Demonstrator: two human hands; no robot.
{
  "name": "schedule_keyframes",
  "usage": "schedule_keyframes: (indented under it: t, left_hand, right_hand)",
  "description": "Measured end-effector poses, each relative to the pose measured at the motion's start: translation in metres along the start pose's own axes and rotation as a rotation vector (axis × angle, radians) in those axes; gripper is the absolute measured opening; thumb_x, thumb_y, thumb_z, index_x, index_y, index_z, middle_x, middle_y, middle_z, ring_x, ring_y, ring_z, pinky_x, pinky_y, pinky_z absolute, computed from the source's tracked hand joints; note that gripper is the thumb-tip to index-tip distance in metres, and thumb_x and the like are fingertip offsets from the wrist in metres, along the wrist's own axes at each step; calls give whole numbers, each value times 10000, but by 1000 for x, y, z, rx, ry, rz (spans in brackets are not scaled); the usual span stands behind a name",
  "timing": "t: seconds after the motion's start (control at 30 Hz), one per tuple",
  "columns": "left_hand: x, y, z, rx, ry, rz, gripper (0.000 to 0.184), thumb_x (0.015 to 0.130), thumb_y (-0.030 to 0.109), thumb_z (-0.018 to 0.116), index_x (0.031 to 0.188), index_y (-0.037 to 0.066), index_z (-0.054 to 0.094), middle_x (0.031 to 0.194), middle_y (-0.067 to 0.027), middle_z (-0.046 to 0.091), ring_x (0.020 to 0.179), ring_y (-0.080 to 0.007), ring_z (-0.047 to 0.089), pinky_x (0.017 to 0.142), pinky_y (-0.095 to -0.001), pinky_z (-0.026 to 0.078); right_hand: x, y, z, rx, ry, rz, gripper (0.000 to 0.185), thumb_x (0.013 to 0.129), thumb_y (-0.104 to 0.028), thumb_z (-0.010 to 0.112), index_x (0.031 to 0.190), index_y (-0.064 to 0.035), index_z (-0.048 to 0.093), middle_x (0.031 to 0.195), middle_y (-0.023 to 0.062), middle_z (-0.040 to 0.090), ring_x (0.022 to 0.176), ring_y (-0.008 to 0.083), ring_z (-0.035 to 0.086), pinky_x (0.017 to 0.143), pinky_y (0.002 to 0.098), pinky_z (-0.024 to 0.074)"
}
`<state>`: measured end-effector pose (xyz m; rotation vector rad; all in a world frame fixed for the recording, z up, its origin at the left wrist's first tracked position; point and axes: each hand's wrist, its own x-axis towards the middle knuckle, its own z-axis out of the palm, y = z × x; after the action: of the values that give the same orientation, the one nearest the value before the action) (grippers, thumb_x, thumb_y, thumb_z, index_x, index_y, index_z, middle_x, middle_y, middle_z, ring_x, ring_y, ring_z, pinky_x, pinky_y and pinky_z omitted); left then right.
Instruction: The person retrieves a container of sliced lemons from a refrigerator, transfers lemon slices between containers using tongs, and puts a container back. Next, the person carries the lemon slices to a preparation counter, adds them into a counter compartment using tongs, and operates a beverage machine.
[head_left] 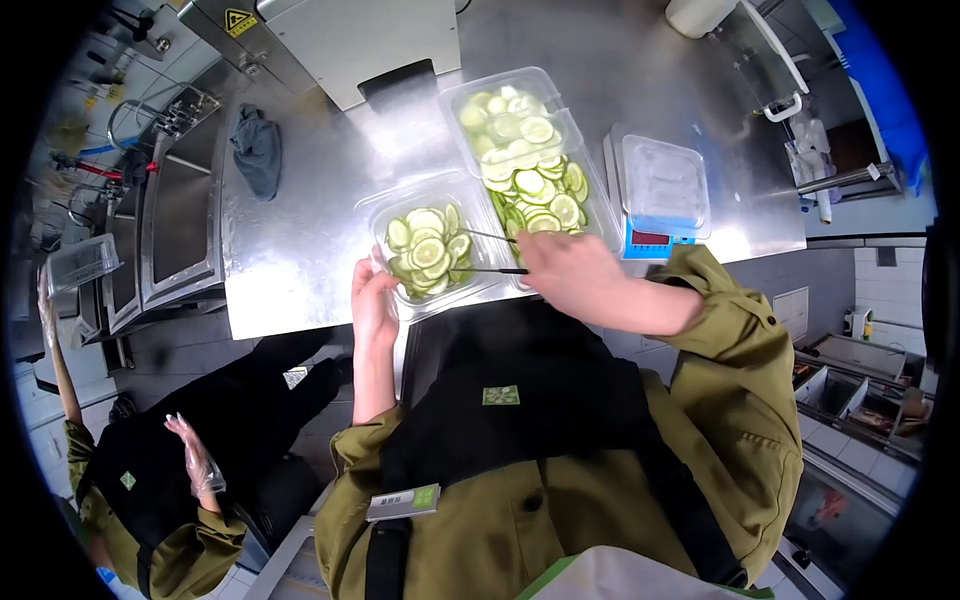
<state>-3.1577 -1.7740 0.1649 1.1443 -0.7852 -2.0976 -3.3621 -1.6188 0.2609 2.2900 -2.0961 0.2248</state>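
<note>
My right hand [585, 280] is closed around tongs [490, 270] with dark grips and thin metal arms. Their tips reach among lime slices [428, 250] in a small clear plastic container [480, 290]. Against the left side of that container, my left hand [372, 300] grips its near corner, fingers partly hidden behind the wall. Just right of it stands a longer clear container [597, 205] full of lime slices [540, 195]. A clear lid [515, 80] covers its far part.
Clear plastic containers [662, 180] sit on a blue scale [650, 240] at the right. A grey cloth [256, 150] lies on the steel table [300, 250], near the sink [180, 220]. A metal machine [350, 45] stands behind. At lower left is a co-worker with a gloved hand [197, 455].
</note>
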Motion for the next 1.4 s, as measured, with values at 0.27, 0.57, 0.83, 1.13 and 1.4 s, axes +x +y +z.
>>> schedule_keyframes:
  t: [0.27, 0.57, 0.83, 1.13, 1.4]
  left_hand:
    - [-5, -2, 12, 4, -17, 7, 245, 606, -89, 398, 812, 33, 449, 893, -108, 541, 808, -195, 546, 750, -321, 478]
    - [7, -3, 12, 71, 3, -30, 235, 594, -82, 423, 795, 37, 455, 870, -98, 546, 802, -188, 548, 758, -321, 470]
    - [4, -6, 15, 174, 52, 31, 290, 620, -49, 420, 893, 16, 495, 886, -75, 543, 838, -161, 510, 797, -283, 408]
    - [-1, -9, 12, 61, 31, 93, 228, 596, -116, 421, 726, 69, 451, 863, -53, 542, 820, -151, 493, 742, -272, 411]
    - [-11, -7, 5, -48, -29, 32, 262, 590, -137, 400, 751, 66, 441, 940, -61, 531, 874, -170, 498, 797, -297, 404]
  right_hand:
    - [-78, 57, -16, -154, 9, 300, 438, 658, -166, 626, 1034, 27, 512, 829, 101, 566, 629, 212, 551, 522, 310, 446]
    - [-44, 87, 73, -247, 227, 93, 453, 612, -109, 531, 1043, 28, 513, 776, 80, 567, 635, 182, 563, 531, 288, 458]
    - [-55, 71, 23, -48, 109, 278, 249, 690, -138, 620, 915, -46, 565, 631, 55, 572, 491, 221, 552, 415, 312, 422]
    - [7, -8, 19, 215, -94, 157, 370, 702, -187, 635, 1004, -1, 529, 785, 83, 581, 643, 217, 579, 510, 311, 442]
    - [-43, 24, -28, 211, 10, 391, 344, 730, -235, 608, 957, 5, 513, 671, 108, 559, 589, 285, 571, 479, 363, 436]
